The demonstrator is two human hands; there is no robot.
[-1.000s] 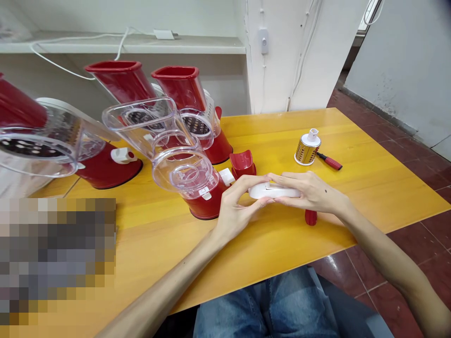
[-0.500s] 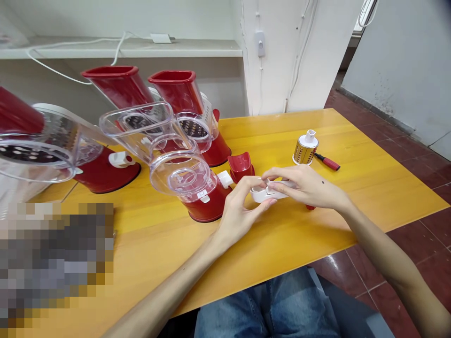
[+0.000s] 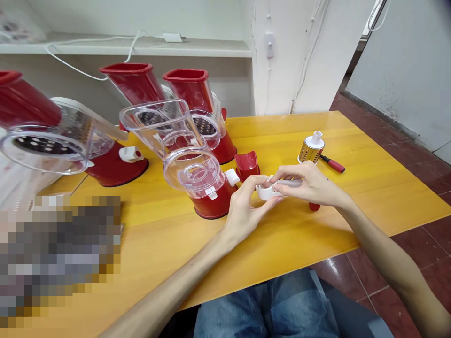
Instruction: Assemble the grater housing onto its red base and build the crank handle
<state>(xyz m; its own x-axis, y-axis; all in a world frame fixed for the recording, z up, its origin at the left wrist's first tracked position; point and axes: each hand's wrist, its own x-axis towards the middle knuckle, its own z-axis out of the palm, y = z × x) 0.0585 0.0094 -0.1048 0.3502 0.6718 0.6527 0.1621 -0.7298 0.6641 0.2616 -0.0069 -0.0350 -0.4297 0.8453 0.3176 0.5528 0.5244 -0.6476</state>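
Between my two hands is a white crank handle [image 3: 265, 193], with a ring-shaped end and a red knob [image 3: 314, 207] showing below my right hand. My left hand [image 3: 245, 206] grips the ring end between thumb and fingers. My right hand [image 3: 303, 183] pinches at the ring's inner edge and rests along the handle's arm; whether a small part is between those fingertips cannot be made out. Just left of the hands stands a rotary grater with a clear housing and red base [image 3: 211, 199]. Behind them sits a red food pusher [image 3: 247, 164].
A grater drum [image 3: 311, 148] stands upright on the yellow table [image 3: 380, 188], a red-and-black handled tool [image 3: 333, 164] beside it. More red graters [image 3: 190, 89] stand at back left. A pixelated area [image 3: 63, 258] covers the left front. A white shelf [image 3: 211, 48] runs behind.
The camera view has turned slightly left, shifting everything rightward. My right fingertips have drawn closer together at the ring, showing more of its opening. My left hand keeps its grip.
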